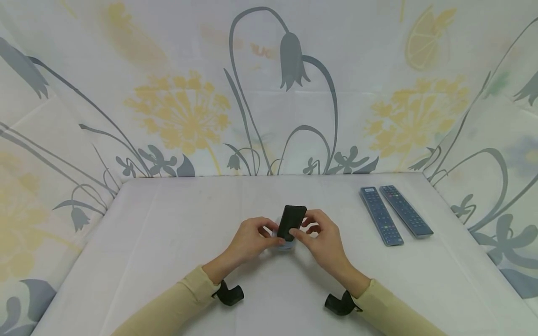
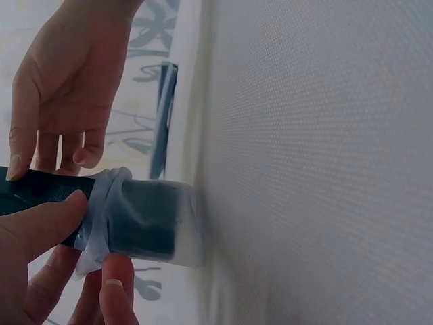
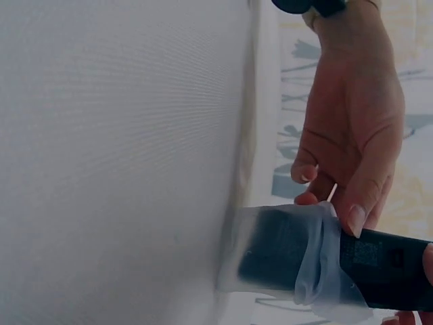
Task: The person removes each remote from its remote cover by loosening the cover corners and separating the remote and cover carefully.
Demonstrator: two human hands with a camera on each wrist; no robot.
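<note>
I hold a slim, black, rectangular device between both hands in front of me, tilted, its upper end leaning a little to my right above the tabletop, which is covered in white cloth. A pouch of thin, translucent plastic film covers the device's lower end and gathers in loose folds around its middle; the end of the film reaches slightly past the device. My left hand pinches from the left, thumb and fingers at the gathered film. My right hand grips the bare upper part from the other side, thumb across the face and fingers by the right edge. The right wrist view shows a small printed patch on the bare part, too faint to read. I cannot tell whether the film's lower end touches the cloth. Well apart to my right lie two long, dark blue-grey remote controls with rows of small buttons, the nearer one with a pale label at its far end, the other just beside it, both slanted. Beyond the tabletop hangs a white fabric backdrop printed with grey bell-shaped flowers and yellow blossoms.
</note>
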